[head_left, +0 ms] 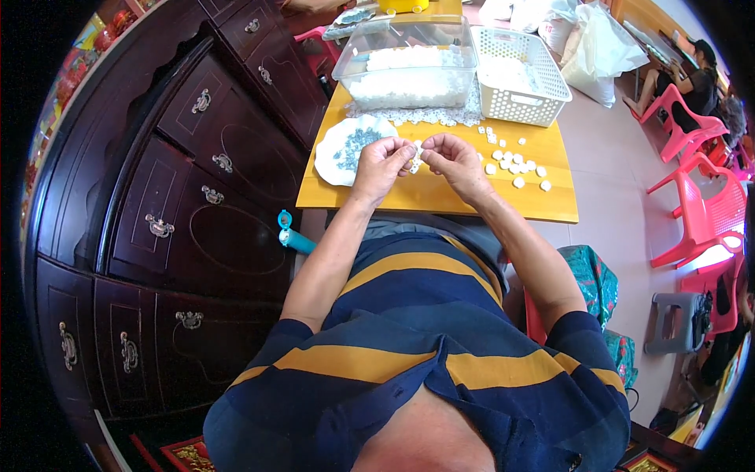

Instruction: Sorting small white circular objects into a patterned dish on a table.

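Both hands meet above the wooden table (440,198), fingertips pinched close together. My left hand (380,167) is closed, thumb against forefinger, at the edge of a small white piece (417,164). From the other side my right hand (458,167) pinches at the same piece; its finer details are too small to make out. Left of my hands, a white scalloped plate (328,161) bears a heap of tiny grey-blue parts (355,148). Several round white pieces (517,167) lie loose to the right of my right hand, with a few small white cube-like pieces (491,135) behind them.
A clear plastic bin (411,93) of white pieces and a white perforated basket (523,110) stand at the table's back. Dark wooden drawers (212,165) line the left. Pink chairs (708,200), a grey stool (675,315) and a seated person (696,90) are on the right.
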Tool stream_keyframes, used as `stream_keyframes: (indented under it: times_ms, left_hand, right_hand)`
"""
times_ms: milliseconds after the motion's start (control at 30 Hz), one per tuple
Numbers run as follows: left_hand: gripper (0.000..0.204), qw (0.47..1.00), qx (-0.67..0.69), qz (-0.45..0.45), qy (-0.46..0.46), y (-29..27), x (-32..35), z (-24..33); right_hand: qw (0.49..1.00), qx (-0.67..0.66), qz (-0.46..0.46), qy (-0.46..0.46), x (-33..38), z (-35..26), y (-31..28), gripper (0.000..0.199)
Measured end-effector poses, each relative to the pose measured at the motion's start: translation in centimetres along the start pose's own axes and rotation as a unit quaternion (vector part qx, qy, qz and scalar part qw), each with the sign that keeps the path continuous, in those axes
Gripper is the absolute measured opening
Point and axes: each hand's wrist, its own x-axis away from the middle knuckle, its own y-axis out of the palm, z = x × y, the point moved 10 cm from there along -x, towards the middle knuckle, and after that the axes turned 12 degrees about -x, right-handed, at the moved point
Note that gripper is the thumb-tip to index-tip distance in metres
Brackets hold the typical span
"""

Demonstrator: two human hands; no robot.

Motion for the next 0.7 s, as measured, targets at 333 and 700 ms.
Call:
stream_keyframes:
  times_ms: [333, 700]
  left_hand:
    - [0.015, 0.999, -0.049, 0.004, 0.022, 0.4, 0.3, 0.5]
    - [0.017, 0.999, -0.040, 0.017, -0.002, 0.5, 0.1, -0.4]
  right_hand:
    - [0.999, 0.040, 0.002, -0.012, 0.0, 0.1, -0.2, 0.016]
    - [1.000, 0.015, 0.021, 0.000, -0.1, 1.1, -0.6, 0.018]
